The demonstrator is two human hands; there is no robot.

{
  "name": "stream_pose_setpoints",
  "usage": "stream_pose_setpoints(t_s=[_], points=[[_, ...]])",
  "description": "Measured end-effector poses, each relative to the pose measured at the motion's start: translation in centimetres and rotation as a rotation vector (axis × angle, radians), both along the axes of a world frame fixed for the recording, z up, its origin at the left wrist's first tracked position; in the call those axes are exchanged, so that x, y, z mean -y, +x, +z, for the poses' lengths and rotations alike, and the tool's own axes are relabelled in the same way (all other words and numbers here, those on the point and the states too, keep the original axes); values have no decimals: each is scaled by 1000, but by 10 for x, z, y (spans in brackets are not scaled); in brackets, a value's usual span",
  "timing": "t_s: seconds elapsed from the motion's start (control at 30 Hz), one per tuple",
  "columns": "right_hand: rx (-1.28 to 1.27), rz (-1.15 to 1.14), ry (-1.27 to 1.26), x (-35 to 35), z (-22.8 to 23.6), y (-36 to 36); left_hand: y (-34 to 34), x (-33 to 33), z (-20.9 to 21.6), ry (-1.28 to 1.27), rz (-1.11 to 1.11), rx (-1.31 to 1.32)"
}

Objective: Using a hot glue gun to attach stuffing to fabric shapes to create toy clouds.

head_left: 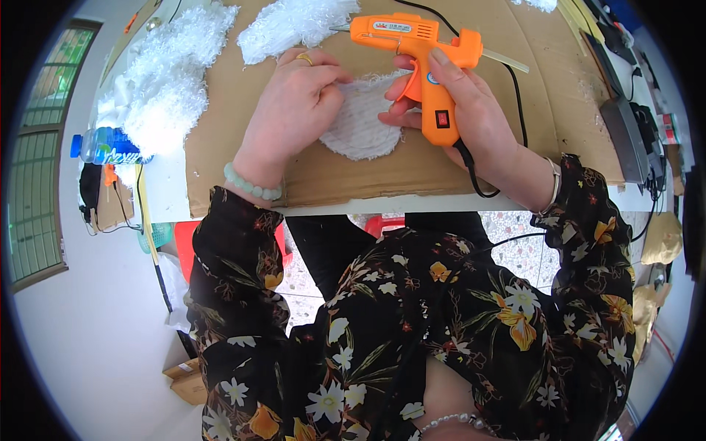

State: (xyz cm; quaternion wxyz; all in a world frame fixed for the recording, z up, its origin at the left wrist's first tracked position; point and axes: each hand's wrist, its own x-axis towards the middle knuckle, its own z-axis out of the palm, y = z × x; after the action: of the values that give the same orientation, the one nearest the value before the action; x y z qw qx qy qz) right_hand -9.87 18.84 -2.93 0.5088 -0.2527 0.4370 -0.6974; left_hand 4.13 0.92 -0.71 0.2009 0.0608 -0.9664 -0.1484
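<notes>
My right hand [482, 121] is wrapped round the handle of an orange hot glue gun [434, 81], with fingers by its trigger. The gun's nozzle points left, above the cardboard, and a pale glue stick [506, 60] sticks out of its back. Below lies a roughly round piece of white fabric [360, 132] with frayed edges. My left hand [294, 106] is closed at the fabric's upper left edge, thumb and forefinger pinched together there. The fingertips partly hide what they grip. A fluffy white piece [294, 28] lies just beyond my left hand.
A brown cardboard sheet [544, 140] covers the table. Piled white shaggy material [169, 81] fills the left side, beside a blue-labelled plastic bottle [110, 145]. The gun's black cord [471, 169] loops near the front edge. A grey box-shaped device [624, 140] stands at the right.
</notes>
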Motion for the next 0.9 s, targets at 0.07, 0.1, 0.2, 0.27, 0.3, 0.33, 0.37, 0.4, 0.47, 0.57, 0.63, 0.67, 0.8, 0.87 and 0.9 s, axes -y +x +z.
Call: stream_pose_setpoints(t_s=[0.07,0.1,0.2,0.27,0.3,0.33,0.37,0.4,0.47,0.57,0.63,0.67,0.8,0.87,0.9], points=[[8,0,17,-1,2,-1,4,-1,1,26,-43,33],[17,7,29,-2,3,-1,8,-4,3,19,-67,37],[16,4,36,-2,4,-1,18,-13,5,-73,-101,23],[14,-3,47,-3,5,-2,19,-15,5,-156,-113,1],[15,1,54,-2,6,-1,22,-15,7,-120,-78,-13],[15,3,54,-2,6,-1,24,-15,7,-83,-43,-27],[12,5,51,-2,6,0,23,-16,9,-82,-41,-27],[8,6,47,-2,6,0,20,-17,12,-75,-32,-30],[19,4,25,-1,4,-1,14,-20,12,-69,-20,-33],[44,-5,5,0,2,-2,6,-24,1,-112,-31,-23],[62,-15,-1,0,2,-2,7,-29,-1,-198,-41,11],[69,-14,10,1,3,-1,8,-31,-1,-198,-45,11],[67,-22,42,0,4,-1,13,-30,-2,-190,-52,5],[72,-33,34,-1,4,-3,13,-32,-1,-122,-51,-19],[79,-40,25,-1,5,-3,14,-35,1,-91,-3,-64]])
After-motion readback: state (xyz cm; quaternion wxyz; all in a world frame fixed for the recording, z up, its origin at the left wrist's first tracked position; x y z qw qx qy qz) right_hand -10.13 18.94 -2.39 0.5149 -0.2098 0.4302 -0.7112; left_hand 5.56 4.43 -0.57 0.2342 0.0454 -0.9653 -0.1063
